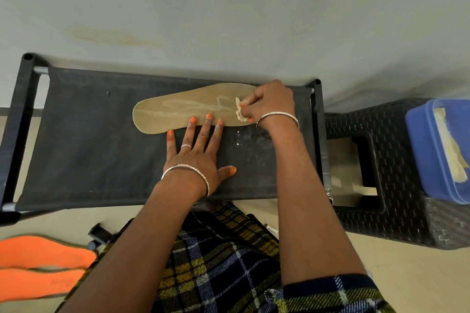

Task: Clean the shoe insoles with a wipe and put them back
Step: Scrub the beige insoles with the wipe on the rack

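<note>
The step in hand is the wiping of one insole. The tan insole lies flat on the black fabric shelf, lengthwise in front of the person. The left hand is spread flat, its fingers straight and wide, and three tips press on the near edge of the insole to hold it in place. Just to the right of these tips, the right hand has its fingers curled tightly around a small crumpled wipe, which touches the right end of the insole. Pale curved marks run on the insole beyond the left fingertips; I cannot tell if they are wet traces or a print. I think the next move calls for a firm stroke from the right end toward the left end. Well to the right of the fingers, an open blue plastic box stands on a black woven-pattern stool and holds pale sheets, probably spare wipes. Two orange insoles lie on the floor, left of the left arm.
</note>
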Demonstrator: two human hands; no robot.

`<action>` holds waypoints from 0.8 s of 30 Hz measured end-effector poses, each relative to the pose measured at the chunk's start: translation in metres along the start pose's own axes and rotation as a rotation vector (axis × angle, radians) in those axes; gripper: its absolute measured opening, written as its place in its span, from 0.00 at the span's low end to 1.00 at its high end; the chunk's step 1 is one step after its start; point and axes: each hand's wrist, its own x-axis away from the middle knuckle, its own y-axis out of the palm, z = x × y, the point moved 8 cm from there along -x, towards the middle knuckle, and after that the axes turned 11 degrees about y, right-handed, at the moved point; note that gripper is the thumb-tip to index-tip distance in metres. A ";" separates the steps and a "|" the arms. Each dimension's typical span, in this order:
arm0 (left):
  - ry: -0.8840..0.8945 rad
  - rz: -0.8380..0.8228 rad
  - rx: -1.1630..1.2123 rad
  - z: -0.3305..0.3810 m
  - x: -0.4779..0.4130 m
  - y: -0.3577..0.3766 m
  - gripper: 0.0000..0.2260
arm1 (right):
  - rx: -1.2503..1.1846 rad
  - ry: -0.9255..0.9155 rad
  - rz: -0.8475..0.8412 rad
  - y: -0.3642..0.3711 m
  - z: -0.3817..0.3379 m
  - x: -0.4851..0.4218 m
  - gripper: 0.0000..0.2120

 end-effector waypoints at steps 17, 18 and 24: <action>0.004 0.014 0.001 -0.001 0.000 -0.001 0.41 | -0.044 0.012 -0.090 0.012 -0.001 0.002 0.09; 0.003 0.014 0.000 -0.001 0.000 -0.001 0.41 | -0.043 0.007 -0.097 0.013 -0.001 0.002 0.08; 0.006 0.022 0.001 -0.002 0.000 -0.001 0.41 | -0.124 0.062 0.186 -0.016 0.005 0.001 0.08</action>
